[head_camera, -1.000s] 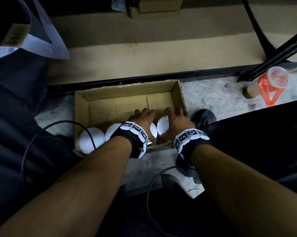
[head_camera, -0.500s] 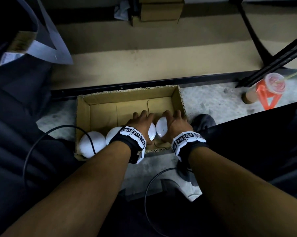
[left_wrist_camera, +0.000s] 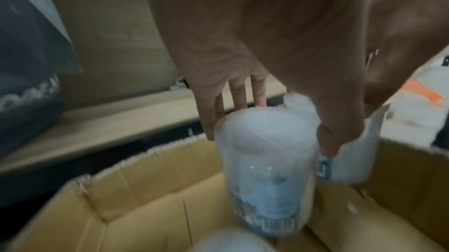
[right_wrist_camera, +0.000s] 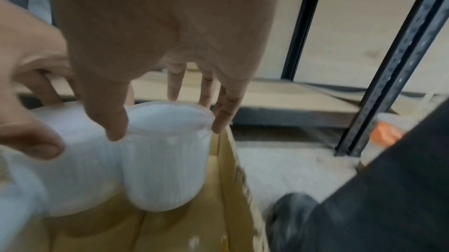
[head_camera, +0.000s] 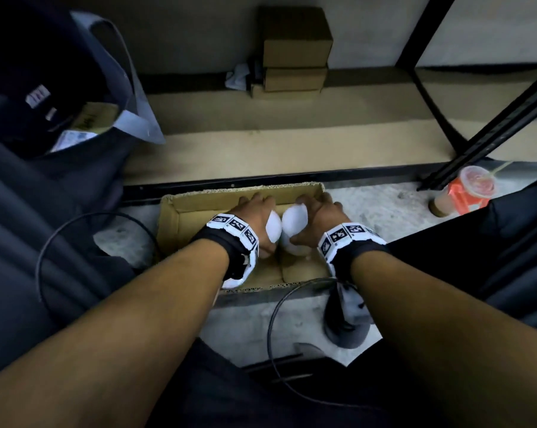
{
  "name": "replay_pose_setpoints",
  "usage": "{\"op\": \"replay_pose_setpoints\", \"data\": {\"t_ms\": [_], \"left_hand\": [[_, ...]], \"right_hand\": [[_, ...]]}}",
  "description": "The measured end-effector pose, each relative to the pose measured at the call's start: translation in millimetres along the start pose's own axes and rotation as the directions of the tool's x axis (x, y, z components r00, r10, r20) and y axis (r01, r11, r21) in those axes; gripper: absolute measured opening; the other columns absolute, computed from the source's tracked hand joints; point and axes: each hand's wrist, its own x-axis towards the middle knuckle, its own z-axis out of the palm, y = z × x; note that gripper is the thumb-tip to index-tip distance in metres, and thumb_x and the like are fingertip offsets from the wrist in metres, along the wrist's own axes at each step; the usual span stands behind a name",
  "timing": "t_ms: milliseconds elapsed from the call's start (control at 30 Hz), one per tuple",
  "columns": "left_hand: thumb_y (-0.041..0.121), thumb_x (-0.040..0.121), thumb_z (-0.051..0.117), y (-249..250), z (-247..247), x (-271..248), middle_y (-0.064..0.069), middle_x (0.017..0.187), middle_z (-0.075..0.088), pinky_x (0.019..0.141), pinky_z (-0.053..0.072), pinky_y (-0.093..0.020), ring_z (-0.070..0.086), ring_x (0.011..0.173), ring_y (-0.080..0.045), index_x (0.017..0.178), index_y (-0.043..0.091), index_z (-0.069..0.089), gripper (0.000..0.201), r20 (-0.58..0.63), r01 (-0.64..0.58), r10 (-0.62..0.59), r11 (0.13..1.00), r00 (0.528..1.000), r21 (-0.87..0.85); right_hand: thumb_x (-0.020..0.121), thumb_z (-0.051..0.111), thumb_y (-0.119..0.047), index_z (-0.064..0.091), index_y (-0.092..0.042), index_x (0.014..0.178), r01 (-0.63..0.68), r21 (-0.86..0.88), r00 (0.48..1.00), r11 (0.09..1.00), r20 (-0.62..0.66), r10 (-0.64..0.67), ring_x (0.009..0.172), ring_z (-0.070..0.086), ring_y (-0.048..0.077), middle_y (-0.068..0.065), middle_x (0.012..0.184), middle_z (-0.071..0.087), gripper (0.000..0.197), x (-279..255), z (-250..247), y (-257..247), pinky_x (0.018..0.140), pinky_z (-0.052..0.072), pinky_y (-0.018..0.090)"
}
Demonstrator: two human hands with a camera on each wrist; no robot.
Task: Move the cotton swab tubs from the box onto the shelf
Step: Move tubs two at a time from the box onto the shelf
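Tubs sit in both grips above the cardboard box (head_camera: 171, 230), below the shelf (head_camera: 291, 140). Left hand (head_camera: 254, 211) clasps one cotton swab tub (left_wrist_camera: 264, 169); right hand (head_camera: 322, 214) clasps another tub (right_wrist_camera: 167, 152) by its top.

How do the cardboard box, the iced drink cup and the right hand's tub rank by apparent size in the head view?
1. Cardboard box, clearly largest.
2. and 3. Iced drink cup and the right hand's tub look alike; the hand hides part of the tub, so no ranking.
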Motion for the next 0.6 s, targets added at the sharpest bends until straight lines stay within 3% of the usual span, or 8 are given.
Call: {"op": "replay_pose_setpoints", "data": {"t_ms": [67, 233, 367, 600], "left_hand": [[0.048, 0.054, 0.08, -0.7, -18.2, -5.7, -0.004, 0.121, 0.042, 0.086, 0.048, -0.042, 0.046, 0.111, -0.033, 0.124, 0.02, 0.043, 0.084, -0.04, -0.019, 0.019, 1.0, 0.999, 0.015], [0.051, 0.054, 0.081, 3.2, -74.1, -23.9, -0.003, 0.113, 0.047, 0.086, 0.051, -0.043, 0.051, 0.102, -0.029, 0.12, 0.021, 0.049, 0.08, -0.122, -0.015, 0.025, 0.996, 0.992, 0.084], [0.055, 0.051, 0.08, 3.1, -121.1, -47.3, -0.002, 0.113, 0.05, 0.088, 0.05, -0.04, 0.053, 0.104, -0.027, 0.12, 0.022, 0.052, 0.082, -0.216, -0.029, 0.056, 0.991, 0.975, 0.129], [0.057, 0.053, 0.075, 10.2, -196.8, -101.7, -0.001, 0.106, 0.054, 0.085, 0.052, -0.038, 0.055, 0.098, -0.023, 0.114, 0.026, 0.056, 0.071, -0.379, -0.015, 0.083, 0.984, 0.922, 0.18]], "right_hand": [[0.071, 0.077, -0.046, 0.029, -0.035, 0.147, 0.003, 0.003, 1.0, 1.0, -0.015, -0.003, 0.139, 0.028, 0.038, 0.011, 0.153, 0.022, 0.091, -4.3, -16.1, -4.7, 0.107, 0.041, 0.046], [0.067, 0.079, -0.046, 0.04, -0.034, 0.137, 0.083, 0.041, 0.982, 0.996, -0.176, -0.074, 0.122, 0.044, 0.039, 0.011, 0.131, 0.043, 0.081, -27.8, -53.3, -19.4, 0.097, 0.047, 0.043], [0.068, 0.078, -0.043, 0.042, -0.037, 0.134, 0.151, 0.093, 0.949, 0.984, -0.293, -0.117, 0.121, 0.045, 0.037, 0.01, 0.128, 0.044, 0.075, -54.0, -88.5, -32.5, 0.097, 0.047, 0.041], [0.068, 0.078, -0.044, 0.046, -0.037, 0.129, 0.269, 0.038, 0.868, 0.962, -0.443, -0.225, 0.119, 0.043, 0.034, 0.009, 0.129, 0.046, 0.07, -100.2, -155.6, -56.9, 0.093, 0.041, 0.036]]}}
